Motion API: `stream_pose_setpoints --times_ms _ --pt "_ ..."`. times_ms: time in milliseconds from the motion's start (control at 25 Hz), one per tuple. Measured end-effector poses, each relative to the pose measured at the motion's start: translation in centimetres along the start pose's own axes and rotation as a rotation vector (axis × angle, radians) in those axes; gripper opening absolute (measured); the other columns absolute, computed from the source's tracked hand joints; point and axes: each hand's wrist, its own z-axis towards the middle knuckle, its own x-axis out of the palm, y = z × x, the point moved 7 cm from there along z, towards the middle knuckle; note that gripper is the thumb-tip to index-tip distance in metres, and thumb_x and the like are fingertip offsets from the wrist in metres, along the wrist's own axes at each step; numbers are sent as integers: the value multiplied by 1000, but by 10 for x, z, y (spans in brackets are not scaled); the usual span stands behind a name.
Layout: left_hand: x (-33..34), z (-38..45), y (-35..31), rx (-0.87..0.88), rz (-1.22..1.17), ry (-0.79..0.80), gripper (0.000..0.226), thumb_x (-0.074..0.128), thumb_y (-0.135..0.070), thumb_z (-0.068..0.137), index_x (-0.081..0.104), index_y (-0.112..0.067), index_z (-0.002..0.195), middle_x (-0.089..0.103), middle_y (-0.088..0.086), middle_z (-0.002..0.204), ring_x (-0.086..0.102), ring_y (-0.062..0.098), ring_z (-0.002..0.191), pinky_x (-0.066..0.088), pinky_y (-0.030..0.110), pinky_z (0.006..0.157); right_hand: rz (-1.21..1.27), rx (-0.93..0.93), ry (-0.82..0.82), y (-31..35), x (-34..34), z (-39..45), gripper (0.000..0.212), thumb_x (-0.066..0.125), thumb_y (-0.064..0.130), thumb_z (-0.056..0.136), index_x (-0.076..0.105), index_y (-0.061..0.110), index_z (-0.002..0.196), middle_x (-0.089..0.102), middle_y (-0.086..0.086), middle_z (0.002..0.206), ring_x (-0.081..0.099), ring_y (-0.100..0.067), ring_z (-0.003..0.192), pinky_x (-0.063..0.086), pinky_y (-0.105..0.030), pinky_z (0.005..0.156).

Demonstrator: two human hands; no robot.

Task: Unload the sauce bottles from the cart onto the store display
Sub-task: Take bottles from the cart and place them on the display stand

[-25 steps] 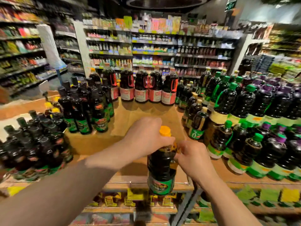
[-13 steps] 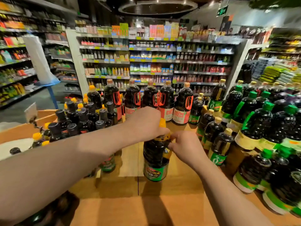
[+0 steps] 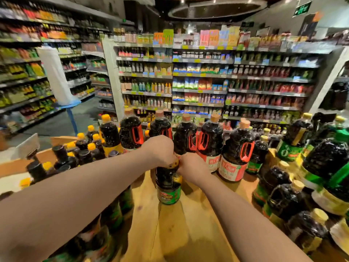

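A dark sauce bottle (image 3: 168,183) with a green label and a yellow cap stands upright on the wooden display top (image 3: 188,224), near its middle. My left hand (image 3: 160,150) is curled over the cap and neck from above. My right hand (image 3: 190,168) grips the bottle's upper right side by the handle. The cap is mostly hidden under my fingers. The cart is out of view.
Large dark bottles with red handles (image 3: 236,156) line the back of the display. Small yellow-capped bottles (image 3: 83,148) crowd the left, green-labelled bottles (image 3: 328,167) the right. Store shelving (image 3: 207,76) stands behind, and an aisle opens at the left.
Both hands have carried the bottle farther back across the display, toward the row of red-handled bottles. The view has moved forward and lifted.
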Motion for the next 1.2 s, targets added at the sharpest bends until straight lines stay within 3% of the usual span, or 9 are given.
stream_pose_setpoints --times_ms 200,320,520,640,760,840,920,1040,1200 --pt "27 53 11 -138 29 -21 35 55 -30 95 49 -14 64 55 0 72 51 17 62 44 30 53 2 0 73 -21 28 60 24 57 11 79 42 16 61 48 -1 67 56 -27 71 42 -33 55" --pt "28 73 21 -192 28 -40 33 58 -28 94 52 -13 66 52 -1 69 50 16 59 45 32 55 14 -18 56 -20 36 84 17 53 9 80 45 16 67 52 -2 75 57 -28 76 44 -33 58" --pt "29 93 38 -233 61 10 39 57 -33 96 50 -14 63 52 0 65 50 15 56 47 30 54 2 -47 40 -11 40 105 24 55 8 86 40 16 69 43 2 67 48 -25 70 38 -32 59" --pt "31 98 48 -242 44 35 42 57 -38 97 50 -12 64 53 1 65 51 15 57 51 29 57 -27 -48 39 -8 44 109 9 56 11 88 50 13 82 50 -1 75 52 -25 71 42 -33 59" --pt "33 96 56 -249 38 45 44 57 -40 97 52 -10 65 52 2 65 54 17 60 54 31 62 -18 -9 47 -5 44 102 19 55 12 90 44 15 76 47 0 72 51 -26 71 40 -33 59" --pt "34 88 57 -260 23 76 44 57 -46 95 55 -7 74 53 3 69 57 20 68 54 33 66 20 24 46 -5 40 89 25 56 14 91 42 17 71 43 2 68 51 -25 72 39 -32 60" --pt "27 71 54 -269 33 70 44 60 -52 92 54 -8 94 54 2 79 58 24 78 50 38 65 63 34 4 -6 28 70 18 56 21 91 51 16 75 51 3 70 58 -24 74 45 -32 59" --pt "-2 31 24 -108 116 -80 41 60 -49 92 51 -13 108 52 1 88 53 25 81 45 38 62 116 84 -65 -7 -1 20 18 58 32 88 68 18 83 62 3 74 62 -20 75 52 -32 63" --pt "-15 -57 -24 187 67 -92 37 50 -56 94 58 -20 101 58 -3 88 59 23 84 48 36 63 195 171 -223 4 -41 -84 24 57 35 90 74 18 93 71 0 84 63 -19 78 51 -33 66"
